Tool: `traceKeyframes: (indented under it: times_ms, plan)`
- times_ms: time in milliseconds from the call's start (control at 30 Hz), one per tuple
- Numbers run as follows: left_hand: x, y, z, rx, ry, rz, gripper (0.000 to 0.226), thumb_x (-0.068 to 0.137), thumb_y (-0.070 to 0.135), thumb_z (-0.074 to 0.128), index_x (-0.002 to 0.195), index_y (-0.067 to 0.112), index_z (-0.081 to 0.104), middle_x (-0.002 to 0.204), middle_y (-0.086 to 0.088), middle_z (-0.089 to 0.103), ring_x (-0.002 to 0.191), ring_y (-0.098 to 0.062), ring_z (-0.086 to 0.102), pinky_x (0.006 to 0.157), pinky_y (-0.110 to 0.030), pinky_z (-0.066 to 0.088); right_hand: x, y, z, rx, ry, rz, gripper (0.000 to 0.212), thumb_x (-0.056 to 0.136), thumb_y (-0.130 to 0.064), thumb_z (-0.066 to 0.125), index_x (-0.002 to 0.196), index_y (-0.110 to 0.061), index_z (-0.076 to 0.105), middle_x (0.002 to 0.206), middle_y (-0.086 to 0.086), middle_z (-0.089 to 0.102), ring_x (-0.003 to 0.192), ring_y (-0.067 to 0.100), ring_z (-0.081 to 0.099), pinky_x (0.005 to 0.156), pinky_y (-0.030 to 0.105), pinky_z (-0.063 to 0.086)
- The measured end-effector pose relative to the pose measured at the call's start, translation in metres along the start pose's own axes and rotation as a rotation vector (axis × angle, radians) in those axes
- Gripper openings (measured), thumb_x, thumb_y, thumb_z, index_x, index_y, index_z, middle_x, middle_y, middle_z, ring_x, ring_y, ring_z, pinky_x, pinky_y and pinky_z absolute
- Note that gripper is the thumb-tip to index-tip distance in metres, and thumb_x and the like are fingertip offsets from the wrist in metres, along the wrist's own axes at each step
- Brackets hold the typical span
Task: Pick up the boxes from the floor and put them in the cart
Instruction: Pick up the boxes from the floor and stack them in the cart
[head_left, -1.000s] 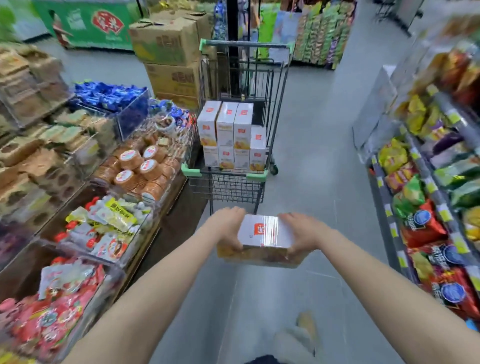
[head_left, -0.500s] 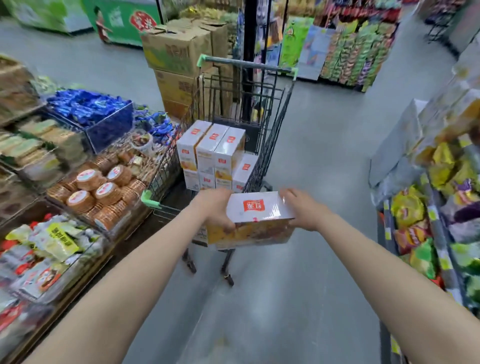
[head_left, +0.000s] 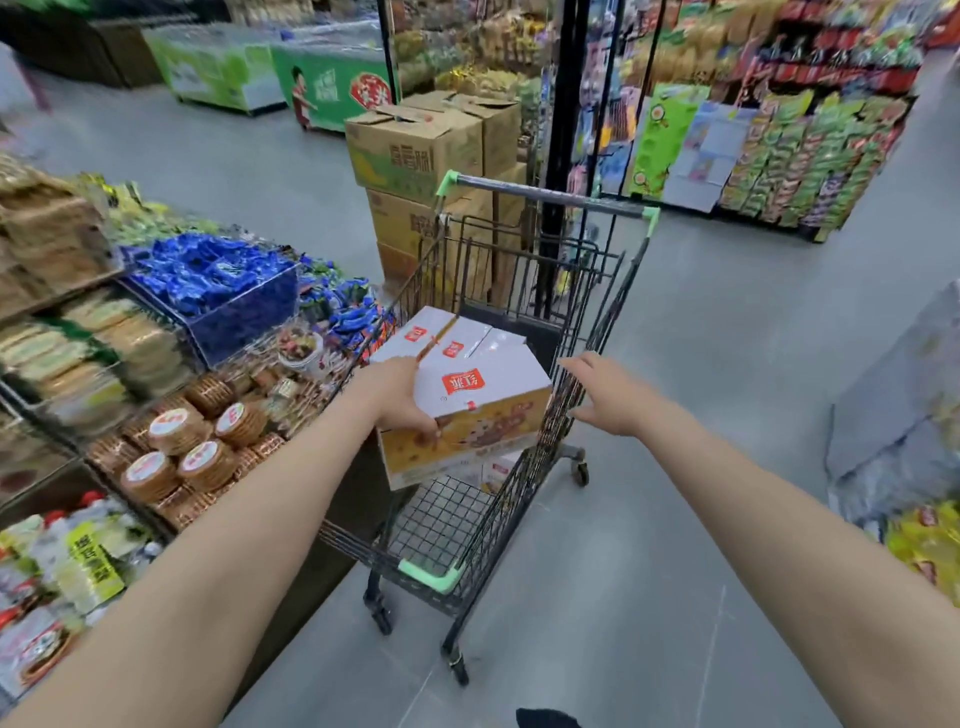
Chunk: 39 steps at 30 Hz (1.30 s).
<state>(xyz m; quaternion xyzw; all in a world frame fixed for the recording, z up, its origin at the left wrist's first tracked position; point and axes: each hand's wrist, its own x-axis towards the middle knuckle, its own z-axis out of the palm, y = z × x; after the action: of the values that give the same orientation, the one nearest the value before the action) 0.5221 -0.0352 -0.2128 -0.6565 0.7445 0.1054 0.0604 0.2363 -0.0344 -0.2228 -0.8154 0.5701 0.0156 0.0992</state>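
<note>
At the centre of the frame, a white-and-yellow box (head_left: 480, 410) with a red logo is held inside the basket of a black wire shopping cart (head_left: 566, 415). It is grasped at its left end by the left hand (head_left: 400, 397), fingers curled over the front face. The right hand (head_left: 605, 395) is seen just right of the box, outside the cart's wire side, fingers spread and gripping nothing. More matching boxes (head_left: 441, 338) are stacked in the basket just behind. The task appears well advanced; this box is judged not yet released. Snack displays are seen at left, cardboard cartons (head_left: 415, 150) behind the cart.
</note>
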Motion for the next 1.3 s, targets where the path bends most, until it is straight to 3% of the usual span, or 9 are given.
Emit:
traceKeyframes:
  times_ms: [100,233,400,500,633,833,1000,1300]
  plan:
    - [0.024,0.004,0.005,-0.027,-0.008,-0.067,0.081,0.053,0.059,0.078,0.113,0.015,0.045,0.110,-0.003,0.056,0.097,-0.024,0.056,0.073,-0.033,0.046,0.031,0.023,-0.006,-0.017,-0.031,-0.037,0.074,0.092,-0.028,0.059,0.151,-0.017,0.017,0.154,0.007,0.023,0.141,0.025,0.027,0.111,0.039,0.035]
    - [0.055,0.023,0.020,-0.066,-0.013,-0.188,0.090,0.049,0.064,0.077,0.116,0.013,0.045,0.110,-0.006,0.057,0.097,-0.025,0.057,0.074,-0.034,0.049,0.073,0.059,-0.016,-0.039,-0.094,-0.141,0.077,0.091,-0.034,0.060,0.151,-0.017,0.016,0.155,0.007,0.021,0.142,0.025,0.024,0.114,0.038,0.029]
    - [0.082,0.060,0.041,-0.173,-0.014,-0.343,0.106,0.050,0.066,0.076,0.130,0.009,0.036,0.125,-0.010,0.053,0.109,-0.029,0.057,0.088,-0.039,0.051,0.115,0.109,-0.034,-0.113,-0.168,-0.264,0.073,0.092,-0.035,0.058,0.151,-0.017,0.018,0.153,0.007,0.025,0.140,0.025,0.028,0.110,0.037,0.036]
    - [0.095,0.079,0.051,-0.179,-0.012,-0.384,0.111,0.052,0.068,0.074,0.133,0.006,0.032,0.122,-0.009,0.057,0.104,-0.028,0.060,0.084,-0.038,0.053,0.137,0.129,-0.032,-0.141,-0.216,-0.317,0.072,0.093,-0.035,0.056,0.151,-0.016,0.018,0.154,0.008,0.024,0.140,0.026,0.028,0.109,0.039,0.037]
    - [0.109,0.090,0.062,-0.245,-0.032,-0.463,0.100,0.050,0.063,0.077,0.128,0.013,0.039,0.119,-0.005,0.058,0.103,-0.026,0.060,0.076,-0.032,0.050,0.166,0.146,-0.014,-0.134,-0.279,-0.370,0.073,0.092,-0.033,0.058,0.151,-0.019,0.017,0.155,0.006,0.022,0.141,0.026,0.026,0.111,0.043,0.035]
    - [0.148,0.097,0.086,-0.204,-0.118,-0.459,0.095,0.051,0.061,0.077,0.125,0.013,0.042,0.114,-0.003,0.057,0.098,-0.023,0.060,0.081,-0.037,0.054,0.223,0.156,0.000,-0.157,-0.329,-0.422,0.070,0.093,-0.034,0.056,0.150,-0.018,0.020,0.154,0.006,0.024,0.140,0.025,0.027,0.111,0.041,0.034]
    - [0.176,0.090,0.101,-0.239,-0.164,-0.449,0.104,0.047,0.067,0.075,0.129,0.015,0.038,0.123,-0.004,0.055,0.105,-0.022,0.059,0.084,-0.038,0.053,0.271,0.150,0.006,-0.194,-0.394,-0.441,0.066,0.093,-0.032,0.055,0.149,-0.018,0.023,0.151,0.005,0.029,0.137,0.026,0.032,0.108,0.043,0.039]
    - [0.190,0.104,0.125,-0.241,-0.150,-0.547,0.091,0.056,0.052,0.080,0.126,0.015,0.035,0.123,-0.005,0.049,0.109,-0.022,0.053,0.083,-0.038,0.049,0.326,0.129,0.028,-0.235,-0.503,-0.580,0.055,0.093,-0.032,0.052,0.143,-0.015,0.035,0.141,0.009,0.040,0.129,0.027,0.039,0.103,0.041,0.041]
